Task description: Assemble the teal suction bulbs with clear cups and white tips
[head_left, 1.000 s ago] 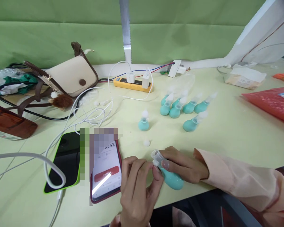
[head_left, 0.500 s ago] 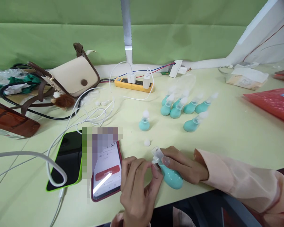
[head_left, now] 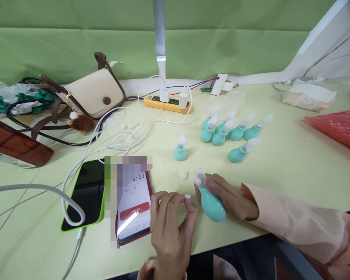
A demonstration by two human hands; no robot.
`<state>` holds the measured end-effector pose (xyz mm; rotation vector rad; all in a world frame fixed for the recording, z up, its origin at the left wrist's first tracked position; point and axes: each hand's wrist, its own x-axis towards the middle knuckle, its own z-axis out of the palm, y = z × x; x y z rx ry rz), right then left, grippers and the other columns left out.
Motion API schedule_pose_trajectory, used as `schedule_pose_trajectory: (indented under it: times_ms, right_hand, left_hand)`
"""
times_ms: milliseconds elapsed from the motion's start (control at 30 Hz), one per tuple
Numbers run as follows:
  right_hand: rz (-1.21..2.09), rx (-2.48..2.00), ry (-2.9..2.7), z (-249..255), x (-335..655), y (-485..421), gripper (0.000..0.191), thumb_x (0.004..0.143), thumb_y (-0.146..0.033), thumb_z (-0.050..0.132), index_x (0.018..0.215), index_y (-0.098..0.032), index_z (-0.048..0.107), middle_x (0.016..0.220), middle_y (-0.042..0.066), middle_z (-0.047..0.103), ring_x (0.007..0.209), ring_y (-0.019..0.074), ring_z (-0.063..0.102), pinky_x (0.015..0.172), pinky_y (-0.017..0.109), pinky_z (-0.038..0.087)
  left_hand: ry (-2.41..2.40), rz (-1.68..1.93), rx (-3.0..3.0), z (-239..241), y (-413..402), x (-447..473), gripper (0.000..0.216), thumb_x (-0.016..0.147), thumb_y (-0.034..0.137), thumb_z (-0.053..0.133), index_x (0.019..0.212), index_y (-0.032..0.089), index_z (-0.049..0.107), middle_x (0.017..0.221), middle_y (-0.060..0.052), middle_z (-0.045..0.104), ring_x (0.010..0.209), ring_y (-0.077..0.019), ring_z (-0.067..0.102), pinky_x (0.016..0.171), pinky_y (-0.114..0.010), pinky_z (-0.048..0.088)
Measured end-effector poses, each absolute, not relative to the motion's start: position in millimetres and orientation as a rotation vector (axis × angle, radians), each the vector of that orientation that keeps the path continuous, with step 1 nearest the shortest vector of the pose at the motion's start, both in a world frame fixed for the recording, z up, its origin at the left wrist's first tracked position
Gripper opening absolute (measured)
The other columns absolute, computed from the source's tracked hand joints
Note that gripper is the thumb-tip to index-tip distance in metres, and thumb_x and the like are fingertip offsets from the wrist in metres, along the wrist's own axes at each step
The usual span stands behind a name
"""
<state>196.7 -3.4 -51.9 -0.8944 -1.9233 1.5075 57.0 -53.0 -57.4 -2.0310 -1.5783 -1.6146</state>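
My right hand [head_left: 226, 192] is closed around a teal bulb nasal aspirator [head_left: 212, 208], its clear plastic top [head_left: 199, 178] tilted up and to the left. Just left of it, my left hand [head_left: 172, 221] pinches a small white plastic cap [head_left: 188, 197] between thumb and forefinger, apart from the aspirator. On the table ahead lies a small white round piece [head_left: 183, 175]. Beyond it stands one teal aspirator [head_left: 180, 151] with a white tip. Farther right is a tilted one [head_left: 238, 153], and behind that is a cluster of several more [head_left: 220, 137].
At my left lie a phone with a lit screen [head_left: 134, 212], a green-edged phone [head_left: 87, 190] and looping white cables [head_left: 119, 136]. A cream handbag [head_left: 90, 93] and a yellow power strip [head_left: 167, 104] are farther back. To the right are a red package [head_left: 335, 126] and a paper box [head_left: 307, 97].
The small white cap has come away from the aspirator's top in my left fingers. My right hand has raised the aspirator slightly away, and the two hands are farther apart.
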Motion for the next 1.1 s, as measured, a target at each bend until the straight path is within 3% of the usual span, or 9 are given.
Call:
schedule_pose_trajectory:
  times_ms: [567, 933, 1100]
  right_hand:
    - [1.485, -0.914, -2.043, -45.0, 193.4, -3.3, 0.038, 0.089, -0.047, 0.02, 0.064, -0.02, 0.028, 0.055, -0.003, 0.029, 0.055, 0.0119, 0.032, 0.055, 0.029, 0.032]
    - [1.462, -0.864, -2.053, -47.8, 195.2, -3.1, 0.037, 0.089, -0.046, 0.024, 0.067, -0.018, 0.036, 0.056, -0.003, 0.032, 0.054, 0.0101, 0.031, 0.053, 0.026, 0.032]
    - [1.38, -0.748, -2.058, -54.7, 196.3, -1.0, 0.034, 0.084, -0.045, 0.04, 0.067, -0.016, 0.042, 0.057, -0.004, 0.031, 0.054, 0.0083, 0.029, 0.05, 0.023, 0.029]
  left_hand:
    - [-1.979, -1.093, -2.22, -77.6, -45.2, 56.0, 0.018, 0.075, 0.002, 0.043, 0.064, 0.015, 0.048, 0.061, -0.006, 0.052, 0.064, -0.0209, 0.043, 0.053, -0.035, 0.043]
    - [-1.993, -1.135, -2.25, -76.2, -45.7, 54.5, 0.02, 0.078, 0.003, 0.04, 0.065, 0.016, 0.048, 0.062, -0.005, 0.053, 0.062, -0.0202, 0.044, 0.051, -0.034, 0.041]
    - [-1.969, -1.333, -2.195, -72.0, -48.1, 51.8, 0.015, 0.083, 0.008, 0.039, 0.083, 0.013, 0.053, 0.07, -0.006, 0.054, 0.067, -0.0203, 0.046, 0.056, -0.034, 0.041]
